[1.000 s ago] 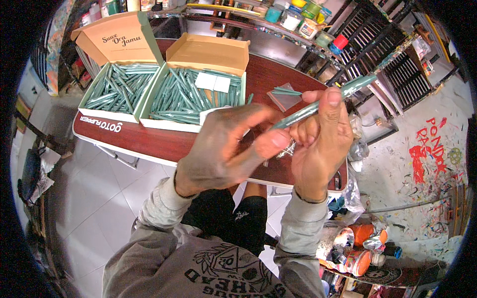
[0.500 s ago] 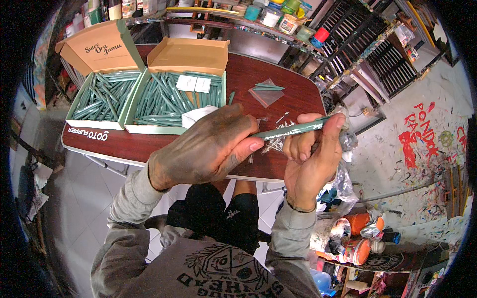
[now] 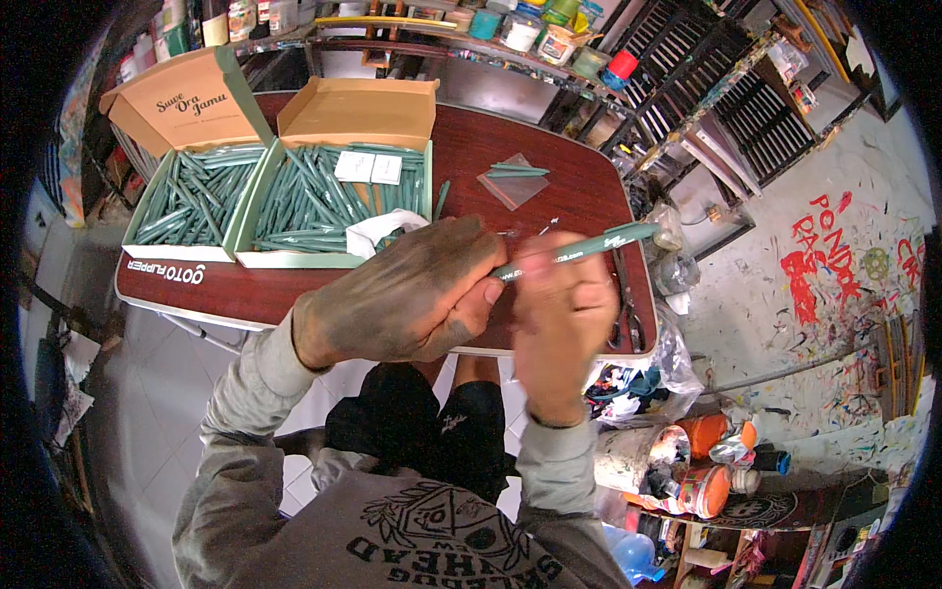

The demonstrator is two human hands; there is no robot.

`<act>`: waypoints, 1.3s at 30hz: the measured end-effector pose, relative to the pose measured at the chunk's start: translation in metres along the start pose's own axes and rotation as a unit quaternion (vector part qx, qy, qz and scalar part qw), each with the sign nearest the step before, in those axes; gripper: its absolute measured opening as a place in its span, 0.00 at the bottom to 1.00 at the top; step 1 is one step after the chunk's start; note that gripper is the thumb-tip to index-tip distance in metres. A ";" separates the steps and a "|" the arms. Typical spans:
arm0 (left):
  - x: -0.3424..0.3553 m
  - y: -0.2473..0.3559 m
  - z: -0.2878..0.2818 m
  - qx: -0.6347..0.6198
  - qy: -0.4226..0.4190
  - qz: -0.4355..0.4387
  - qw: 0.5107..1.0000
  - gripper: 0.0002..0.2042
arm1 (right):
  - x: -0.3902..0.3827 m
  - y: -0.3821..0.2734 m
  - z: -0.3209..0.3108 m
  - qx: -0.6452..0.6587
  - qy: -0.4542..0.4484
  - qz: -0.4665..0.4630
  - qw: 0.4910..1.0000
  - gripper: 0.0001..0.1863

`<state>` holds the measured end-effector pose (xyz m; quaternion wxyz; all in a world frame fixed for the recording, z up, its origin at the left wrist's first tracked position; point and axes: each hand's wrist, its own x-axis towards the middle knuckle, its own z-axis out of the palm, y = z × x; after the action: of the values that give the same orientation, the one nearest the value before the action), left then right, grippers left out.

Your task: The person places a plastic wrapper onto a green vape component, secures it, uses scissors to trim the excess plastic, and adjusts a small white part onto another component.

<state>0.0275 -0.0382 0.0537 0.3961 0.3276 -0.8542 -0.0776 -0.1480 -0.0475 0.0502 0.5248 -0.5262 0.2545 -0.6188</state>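
Observation:
My left hand point(image 3: 392, 294), darkly smudged, is closed around the left end of a green pen point(image 3: 625, 235) with white printing. My right hand point(image 3: 561, 329) is smeared by motion, its fingers at the pen's middle; I cannot tell their grip. Behind them, two open pale-green cardboard boxes point(image 3: 167, 252) point(image 3: 289, 260) hold piles of similar pens, with two white cards point(image 3: 355, 165) on the right pile. A white cloth or paper point(image 3: 368, 239) lies at that box's front corner. A small clear bag point(image 3: 510, 191) with several pens lies on the dark red table point(image 3: 226, 294).
Paint containers point(image 3: 520, 32) line the shelf behind the table. At right are black slatted racks point(image 3: 760, 113), a red-lettered, paint-spattered surface point(image 3: 814, 285), plastic bags point(image 3: 672, 358) and orange buckets point(image 3: 702, 491). My legs point(image 3: 461, 412) are below the table's near edge.
My right hand has moved leftward along the pen, uncovering its right end. My left hand sits a little lower and left than a second ago, still on the pen.

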 end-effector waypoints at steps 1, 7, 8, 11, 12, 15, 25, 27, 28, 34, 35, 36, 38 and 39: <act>0.000 -0.001 0.000 0.011 0.001 0.004 1.000 0.10 | -0.004 0.008 0.007 -0.011 -0.020 -0.020 1.000 0.08; 0.004 -0.006 0.000 0.085 -0.018 0.044 0.995 0.10 | 0.016 -0.001 -0.010 0.105 0.017 0.034 0.994 0.09; 0.005 -0.009 0.001 0.084 0.002 0.055 0.995 0.09 | 0.018 -0.003 -0.009 0.097 0.024 0.037 0.994 0.10; 0.006 -0.014 0.004 0.089 0.028 0.074 0.993 0.07 | 0.022 -0.005 -0.006 0.077 0.054 0.031 0.995 0.14; 0.005 -0.013 0.000 0.099 0.016 0.074 0.992 0.07 | 0.025 -0.006 -0.009 0.080 0.064 0.031 0.994 0.14; 0.004 -0.012 -0.003 0.116 0.000 0.081 0.990 0.08 | 0.030 -0.010 -0.021 0.086 0.073 0.030 0.993 0.17; 0.009 -0.017 0.001 0.154 -0.005 0.084 0.985 0.09 | 0.004 0.027 0.000 -0.055 0.020 -0.016 0.998 0.09; 0.008 -0.019 0.000 0.153 -0.011 0.076 0.985 0.09 | 0.001 0.018 0.012 0.000 0.037 0.044 0.998 0.09; 0.006 -0.019 -0.002 0.153 -0.013 0.071 0.986 0.09 | 0.004 0.019 0.009 -0.009 0.028 0.025 0.999 0.09; 0.005 -0.009 -0.010 -0.056 -0.050 0.006 0.997 0.10 | 0.022 0.003 -0.012 0.099 0.001 -0.009 0.995 0.18; 0.006 -0.009 -0.010 -0.066 -0.053 0.008 0.996 0.12 | 0.023 0.002 -0.015 0.118 -0.004 -0.011 0.993 0.20; 0.006 -0.009 -0.008 -0.077 -0.056 0.009 0.995 0.14 | 0.024 0.000 -0.017 0.137 -0.009 -0.013 0.990 0.22; 0.006 -0.011 -0.009 -0.075 -0.058 0.008 0.995 0.14 | 0.026 -0.001 -0.015 0.148 -0.008 -0.010 0.989 0.26; 0.005 -0.013 -0.010 -0.066 -0.059 0.006 0.996 0.12 | 0.024 -0.002 -0.013 0.139 0.000 -0.005 0.990 0.27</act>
<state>0.0390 -0.0502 0.0589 0.3661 0.2907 -0.8711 -0.1507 -0.1586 -0.0720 0.0574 0.5898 -0.4490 0.1634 -0.6510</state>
